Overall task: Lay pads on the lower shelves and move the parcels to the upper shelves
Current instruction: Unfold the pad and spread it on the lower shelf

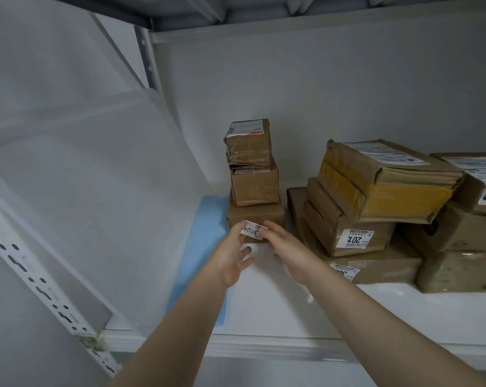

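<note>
Three small cardboard parcels stand stacked on a white upper shelf [278, 311]. The bottom parcel [267, 215] carries a white label reading 3004. My left hand [233, 261] and my right hand [289, 255] reach up to that bottom parcel, fingertips touching its front at either end of the label. The middle parcel [255, 185] and top parcel [248, 143] sit above it, slightly askew. A blue pad [205, 233] lies on the shelf left of the stack, partly under it.
A larger heap of several brown parcels [381, 202] fills the shelf's right side, close beside the stack. A white wall stands behind, a slotted metal upright [40, 286] runs down the left, and another shelf [264, 9] closes overhead.
</note>
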